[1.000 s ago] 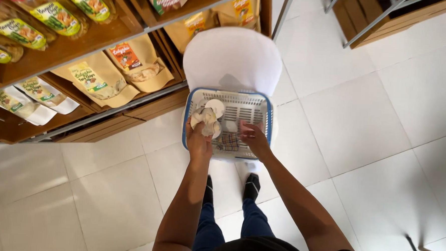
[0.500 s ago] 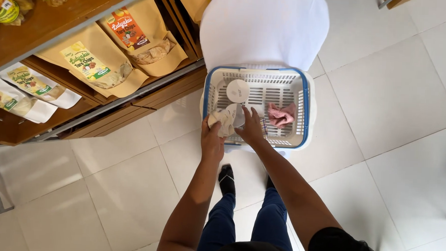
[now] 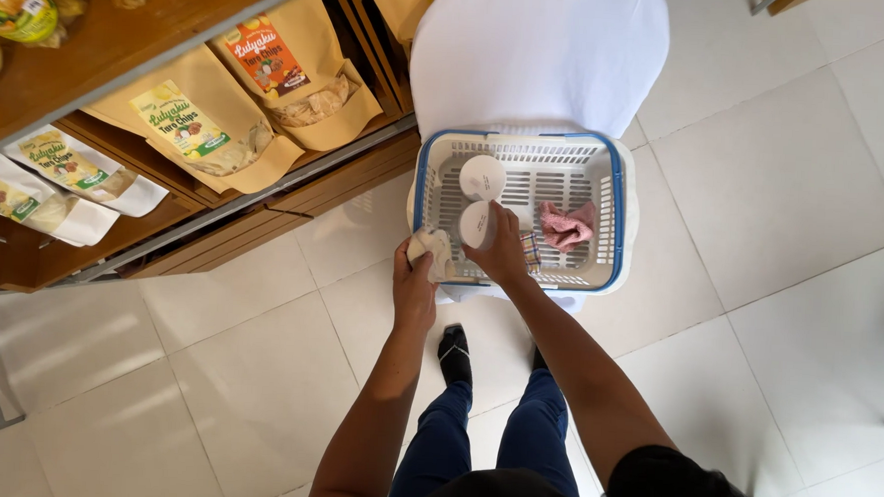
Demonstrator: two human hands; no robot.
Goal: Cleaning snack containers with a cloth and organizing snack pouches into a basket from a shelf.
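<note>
Two white round tubs stood in the white basket with its blue rim, which rested on a white chair beside wooden shelves of brown snack bags. The far tub sat alone near the back wall; the near tub was under the right hand, whose fingers wrapped its side in a clear grasp. A pink cloth lay crumpled at the right side of the basket, apart from both tubs, and a small checked cloth lay just beside the right hand. The left hand was clenched on a cream cloth held at the basket's near-left rim.

To do this well, I judged that the right hand should grip the tub firmly by its side and lift it straight, clear of the slatted floor, while the left brought the cream cloth flat against it — a loose bunch would wipe poorly.

Against the view half a second before, the right hand had closed on the near tub — then it only reached toward it — and the left hand had drawn back slightly toward the rim.
</note>
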